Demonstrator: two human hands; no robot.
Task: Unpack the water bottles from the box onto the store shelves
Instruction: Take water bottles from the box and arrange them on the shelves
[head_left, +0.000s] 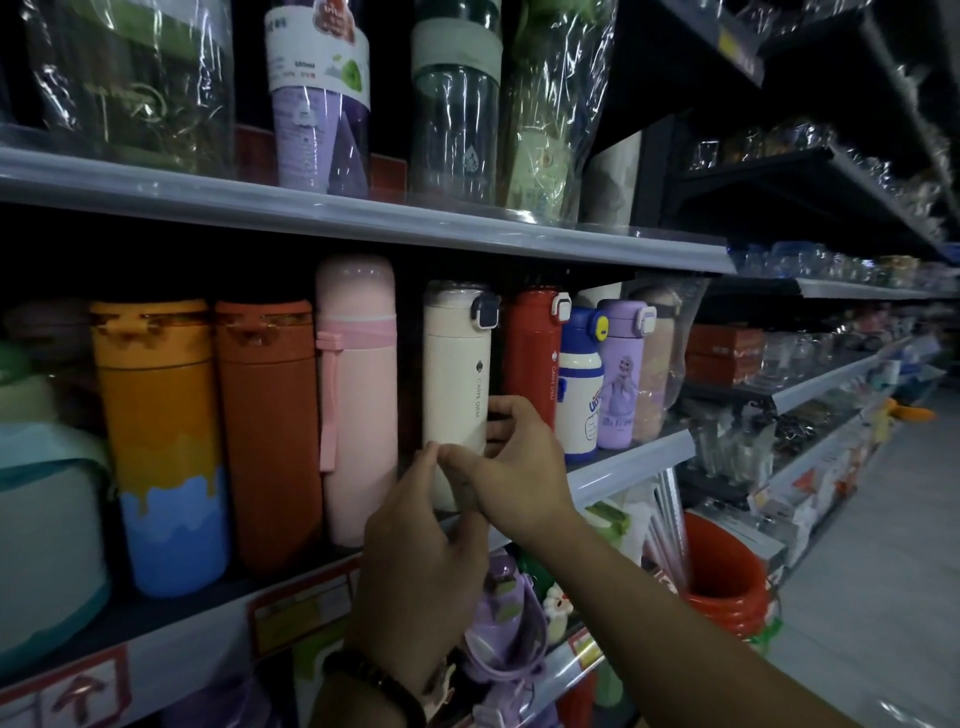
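Currently left-hand grip (415, 551) and right-hand grip (519, 467) are both clasping the cream cylindrical navy-latched bottle (456, 374), on the grey metal shelf (634, 465) between pink flask (356, 395) and red flask (530, 358). Advising: keep it upright while seating it square, logo outward.

Readable text, bottle shelves:
- Cream bottle (457, 384): "CARPE DIEM", printed vertically under a small emblem.
- Red bottle (530, 364): the same "CARPE DIEM", vertical.
- White-and-blue bottle (581, 402): a word starting "Ultr", the rest hidden.
- Purple bottle (317, 98), upper shelf: label print too blurred to read.
- Red price tag (301, 608) on the shelf edge: illegible.
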